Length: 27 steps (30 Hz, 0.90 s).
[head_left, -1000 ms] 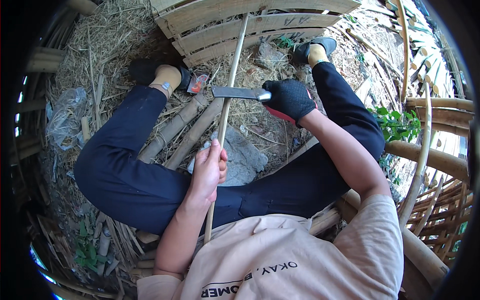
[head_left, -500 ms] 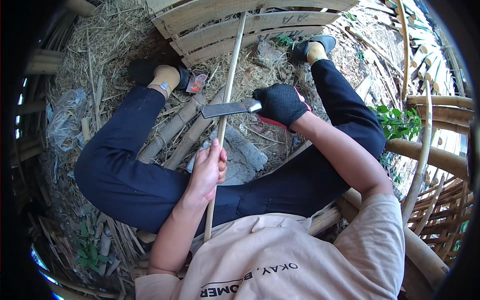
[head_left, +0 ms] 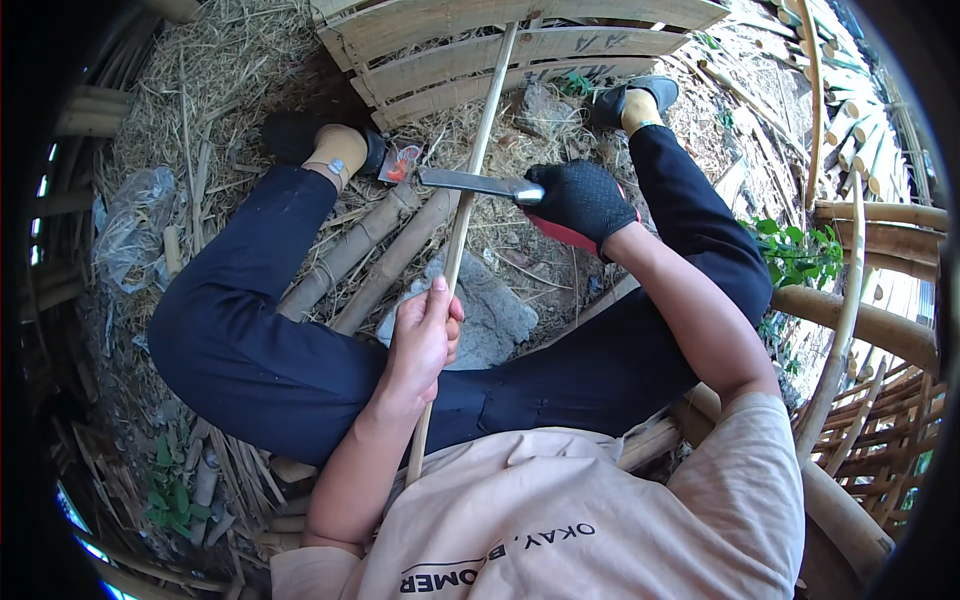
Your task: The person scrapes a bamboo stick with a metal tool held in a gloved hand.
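My bare left hand [head_left: 424,335] is wrapped round a long thin bamboo strip [head_left: 478,150]. The strip's near end rests against my shirt, and its far end reaches up to a slatted wooden crate [head_left: 440,72]. In a black and red work glove, my right hand [head_left: 580,208] grips the handle of a broad-bladed knife [head_left: 470,182]. The blade lies crosswise over the strip, farther out than my left hand, and seems to touch it. Below the strip, between my legs, is a grey stone [head_left: 490,310].
Bamboo poles [head_left: 345,255] lie on the straw-covered ground beside my left leg. A crumpled clear plastic bag [head_left: 138,225] is at far left. Cut bamboo pieces [head_left: 858,135] are stacked at upper right, near a green plant [head_left: 800,250] and a woven bamboo basket [head_left: 880,430].
The knife and my right hand have slid outward along the strip, away from me and slightly right. The blade has tilted edge-on. The strip's far end has shifted a little right.
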Available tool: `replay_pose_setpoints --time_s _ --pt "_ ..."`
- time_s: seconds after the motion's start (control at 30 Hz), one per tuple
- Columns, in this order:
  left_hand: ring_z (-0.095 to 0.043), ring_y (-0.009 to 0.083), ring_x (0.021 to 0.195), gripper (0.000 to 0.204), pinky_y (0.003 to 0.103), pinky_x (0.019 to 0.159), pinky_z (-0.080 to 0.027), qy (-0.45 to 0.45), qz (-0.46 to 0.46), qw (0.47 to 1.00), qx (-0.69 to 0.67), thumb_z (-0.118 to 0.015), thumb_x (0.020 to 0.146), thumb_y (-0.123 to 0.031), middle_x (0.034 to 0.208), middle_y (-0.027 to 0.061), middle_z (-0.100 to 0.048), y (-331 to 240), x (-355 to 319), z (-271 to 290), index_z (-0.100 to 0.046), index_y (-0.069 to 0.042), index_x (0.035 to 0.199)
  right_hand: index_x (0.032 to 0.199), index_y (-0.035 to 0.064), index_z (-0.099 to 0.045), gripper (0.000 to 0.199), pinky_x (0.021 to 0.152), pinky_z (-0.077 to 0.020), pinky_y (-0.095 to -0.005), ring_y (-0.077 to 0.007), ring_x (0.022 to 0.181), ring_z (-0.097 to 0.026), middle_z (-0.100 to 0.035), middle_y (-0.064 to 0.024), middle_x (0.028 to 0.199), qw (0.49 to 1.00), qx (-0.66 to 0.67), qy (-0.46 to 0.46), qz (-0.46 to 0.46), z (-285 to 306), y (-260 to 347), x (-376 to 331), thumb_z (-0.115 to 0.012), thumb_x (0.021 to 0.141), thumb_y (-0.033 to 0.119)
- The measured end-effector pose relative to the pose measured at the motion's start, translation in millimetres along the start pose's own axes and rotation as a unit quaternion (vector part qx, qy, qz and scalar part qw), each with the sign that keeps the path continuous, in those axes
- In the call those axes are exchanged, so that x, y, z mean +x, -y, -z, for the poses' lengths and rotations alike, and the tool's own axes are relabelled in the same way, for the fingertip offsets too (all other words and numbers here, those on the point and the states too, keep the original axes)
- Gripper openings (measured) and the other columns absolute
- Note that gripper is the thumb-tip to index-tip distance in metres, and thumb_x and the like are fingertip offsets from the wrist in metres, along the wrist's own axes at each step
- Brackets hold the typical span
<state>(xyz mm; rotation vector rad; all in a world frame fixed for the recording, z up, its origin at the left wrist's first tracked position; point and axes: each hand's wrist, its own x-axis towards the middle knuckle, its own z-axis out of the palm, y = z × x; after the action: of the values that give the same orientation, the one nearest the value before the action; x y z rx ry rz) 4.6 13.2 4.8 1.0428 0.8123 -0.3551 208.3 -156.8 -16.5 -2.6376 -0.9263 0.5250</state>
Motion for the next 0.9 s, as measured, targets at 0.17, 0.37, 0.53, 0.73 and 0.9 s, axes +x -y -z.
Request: replay_pose_setpoints --time_s 0.17,0.37,0.53,0.73,0.9 --pt "-0.026 0.0004 0.041 0.045 0.021 0.038 -0.018 -0.013 -0.006 1.000 0.019 -0.038 0.108 -0.042 0.054 -0.0096 -0.032 1 0 1 -0.049 -0.009 0.079 0.093 0.0136 -0.071 0.024 0.072 -0.0543 -0.0472 -0.0384 0.077 -0.068 -0.069 -0.0174 0.079 0.997 -0.016 0.070 0.039 -4 29 -20 -0.067 0.083 0.035" --pt "-0.028 0.0021 0.040 0.046 0.023 0.037 -0.019 -0.040 -0.024 0.997 0.062 -0.037 0.108 -0.040 0.052 -0.0081 -0.033 3 1 -3 -0.049 -0.009 0.076 0.089 0.0130 -0.071 0.018 0.073 -0.0549 -0.0473 -0.0369 0.077 -0.069 -0.070 -0.0169 0.078 0.996 -0.039 0.078 0.020 -4 31 -20 -0.066 0.080 0.028" --pt "-0.028 0.0025 0.040 0.047 0.023 0.038 -0.020 -0.048 -0.029 0.996 0.076 -0.037 0.109 -0.039 0.051 -0.0080 -0.033 3 0 -7 -0.049 -0.009 0.075 0.089 0.0133 -0.071 0.017 0.073 -0.0552 -0.0467 -0.0355 0.078 -0.070 -0.070 -0.0161 0.079 0.998 -0.059 0.031 0.008 -2 11 -5 -0.066 0.079 0.025" --pt "-0.024 0.0003 0.040 0.044 0.021 0.036 -0.017 -0.037 -0.039 0.994 0.092 -0.036 0.108 -0.045 0.054 -0.0104 -0.030 7 2 -2 -0.045 -0.012 0.080 0.089 0.0148 -0.071 0.015 0.072 -0.0556 -0.0463 -0.0360 0.077 -0.070 -0.070 -0.0153 0.078 0.997 -0.066 0.023 0.016 -7 7 0 -0.066 0.078 0.025" --pt "-0.024 0.0001 0.040 0.044 0.021 0.037 -0.017 -0.028 -0.037 0.996 0.079 -0.037 0.108 -0.045 0.054 -0.0106 -0.029 7 3 -1 -0.046 -0.012 0.080 0.088 0.0167 -0.073 0.017 0.072 -0.0569 -0.0453 -0.0337 0.077 -0.071 -0.071 -0.0136 0.078 0.997 -0.081 0.004 0.021 -7 5 1 -0.063 0.077 0.024"
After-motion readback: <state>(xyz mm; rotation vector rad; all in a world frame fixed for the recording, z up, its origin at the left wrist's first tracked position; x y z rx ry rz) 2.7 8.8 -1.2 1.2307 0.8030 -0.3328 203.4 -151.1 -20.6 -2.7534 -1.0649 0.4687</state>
